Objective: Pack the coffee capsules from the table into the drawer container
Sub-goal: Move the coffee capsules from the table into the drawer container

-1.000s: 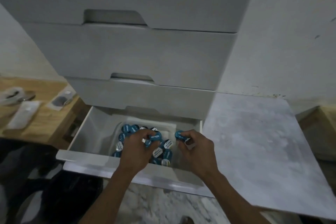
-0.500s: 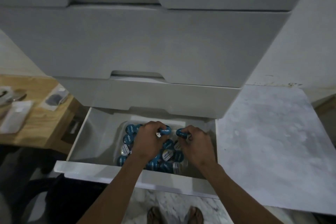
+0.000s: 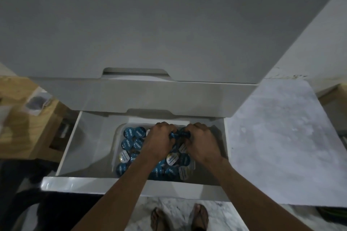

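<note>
Now, left hand [image 3: 159, 139] and right hand [image 3: 201, 141] (fingers curled) gripping blue capsules [image 3: 179, 134], open drawer [image 3: 90, 155].

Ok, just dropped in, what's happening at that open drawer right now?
A person has both hands in the open bottom drawer. The left hand and right hand are curled round blue coffee capsules at the back of a clear container, which already holds many blue and a few silver-topped capsules.

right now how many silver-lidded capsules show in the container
About 4 silver-lidded capsules: left, centre, near the right hand at, front right. More may be hidden under the hands.
</note>
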